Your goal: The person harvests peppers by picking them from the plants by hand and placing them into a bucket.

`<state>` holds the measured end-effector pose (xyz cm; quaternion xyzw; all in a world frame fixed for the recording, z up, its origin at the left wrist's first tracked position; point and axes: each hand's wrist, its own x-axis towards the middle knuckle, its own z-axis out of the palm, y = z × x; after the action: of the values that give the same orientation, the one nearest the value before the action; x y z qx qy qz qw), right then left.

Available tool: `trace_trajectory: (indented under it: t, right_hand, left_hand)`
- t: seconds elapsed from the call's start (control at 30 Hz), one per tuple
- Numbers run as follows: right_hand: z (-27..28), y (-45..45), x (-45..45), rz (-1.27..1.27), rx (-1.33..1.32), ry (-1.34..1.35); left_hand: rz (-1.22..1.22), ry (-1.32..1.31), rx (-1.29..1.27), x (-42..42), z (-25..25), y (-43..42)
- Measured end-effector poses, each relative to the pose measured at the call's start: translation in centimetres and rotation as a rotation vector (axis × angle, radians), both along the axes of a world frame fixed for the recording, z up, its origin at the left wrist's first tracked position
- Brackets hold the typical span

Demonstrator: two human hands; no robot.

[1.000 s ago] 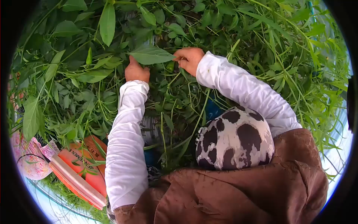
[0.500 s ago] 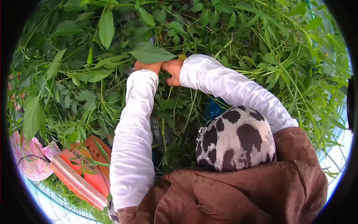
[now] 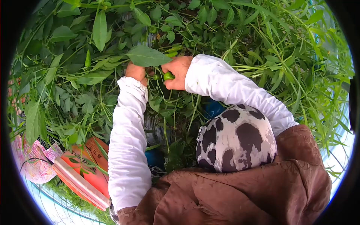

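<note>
My right hand (image 3: 179, 72) is closed around a green pepper (image 3: 169, 76), whose rounded end pokes out between the fingers. Yellowish-green shapes show just above that hand, partly covered by it. My left hand (image 3: 135, 72) is a short way to the left among the stems. A broad leaf (image 3: 148, 56) spreads over its fingers, so I cannot see whether it grips anything. Another slim green pepper (image 3: 88, 59) hangs among the leaves farther left.
Dense leafy plants (image 3: 262, 45) surround both hands. An orange container or bag (image 3: 84, 168) with dark lettering lies at lower left, beside a pink patterned cloth (image 3: 32, 161). My knee in black-and-white spotted fabric (image 3: 236, 138) is close below my right forearm.
My hands have moved apart, the left one shifting left and the right one slightly right. The green pepper now shows in my right hand.
</note>
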<state>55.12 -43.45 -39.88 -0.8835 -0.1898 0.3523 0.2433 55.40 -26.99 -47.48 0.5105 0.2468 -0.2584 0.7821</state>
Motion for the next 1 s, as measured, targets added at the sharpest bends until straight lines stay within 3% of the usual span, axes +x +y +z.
trace_trajectory:
  t: [0.13, 0.23, 0.27, 0.37, 0.43, 0.5, 0.57, 0.63, 0.77, 0.87, 0.97, 1.0]
  right_hand:
    - [0.6, -0.8, -1.2, -0.117, 0.073, -0.044]
    - [0.6, -2.1, -2.4, -0.023, 0.327, -0.138]
    - [0.7, -2.7, -3.4, 0.019, 0.351, 0.0]
    - [-0.1, -4.7, -4.5, -0.004, 0.466, 0.308]
    - [0.9, -5.1, -3.2, -0.243, 0.413, 0.433]
    - [-0.1, -5.6, -1.5, -0.425, 0.564, 0.269]
    - [1.1, -5.2, 0.9, -0.437, 0.53, 0.117]
    - [1.5, -3.8, 2.6, -0.349, 0.282, 0.017]
    - [-1.5, -1.3, 4.2, 0.032, 0.19, -0.345]
    - [-1.2, -0.1, 4.9, 0.089, 0.149, -0.08]
    - [-0.9, 0.3, 3.8, -0.074, 0.076, -0.1]
    - [-2.4, -0.1, 3.0, -0.083, 0.214, -0.227]
  left_hand:
    - [0.096, 0.092, -0.185, 0.1, -0.7, -0.5]
    - [0.142, 0.114, -0.2, 0.4, -0.8, 0.5]
    - [0.278, 0.253, -0.317, 0.6, -0.3, 1.1]
    - [0.181, 0.162, -0.199, 0.5, 0.4, 2.1]
    - [0.074, 0.143, -0.24, 0.6, 0.1, 3.1]
    - [-0.041, 0.101, -0.283, 0.7, 0.4, 3.2]
    - [-0.063, 0.116, -0.177, 0.6, 1.2, 2.5]
    - [-0.04, 0.119, -0.118, 0.4, 1.7, 1.5]
    - [-0.047, 0.045, -0.128, 0.1, 1.0, 1.0]
    - [-0.005, 0.03, -0.108, 0.1, 1.2, 0.8]
    - [0.03, 0.05, -0.137, -0.1, 0.9, 0.9]
    - [0.064, 0.048, -0.142, -0.2, 1.0, 0.6]
